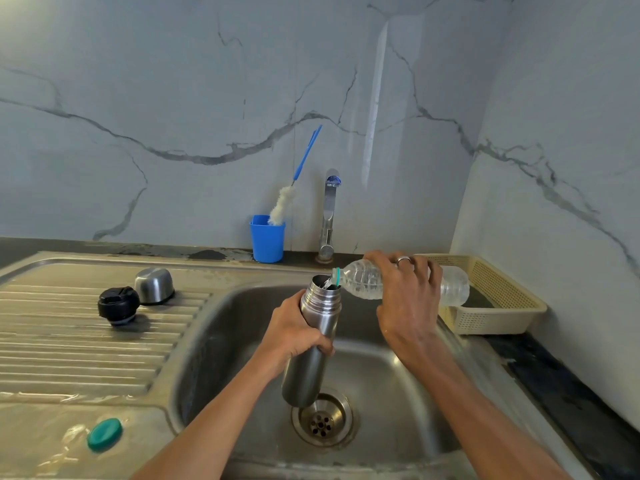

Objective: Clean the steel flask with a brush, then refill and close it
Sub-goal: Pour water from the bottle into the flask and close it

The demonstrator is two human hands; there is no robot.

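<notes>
At the far left, on the wet steel draining board [69, 341] of the sink unit, a small round teal plastic bottle cap [104, 434] lies flat near the front edge. Farther back on the ribbed part sit a black plastic flask stopper [118, 305] and, just behind and to its right, a domed steel flask cup [154, 285] turned mouth down; the two are close together, perhaps touching. Against the marbled wall stands a blue plastic cup [267, 239] holding a bottle brush with white bristles and a blue handle [294, 183], which leans to the right, and beside it rises a chrome tap [329, 216]. Over the steel sink basin [398, 393], the left hand [294, 332] is wrapped firmly around the middle of the tall cylindrical steel flask [317, 341], which is open at the top, tilted slightly and held above the drain [322, 420]. The right hand [408, 299] grips a clear plastic water bottle [367, 279] tipped nearly level, its neck with a teal ring resting at the flask's mouth, water running in. A ring shows on one finger. Behind that hand, on the dark desk [554, 375] at right, sits a cream perforated plastic basket [498, 299].
</notes>
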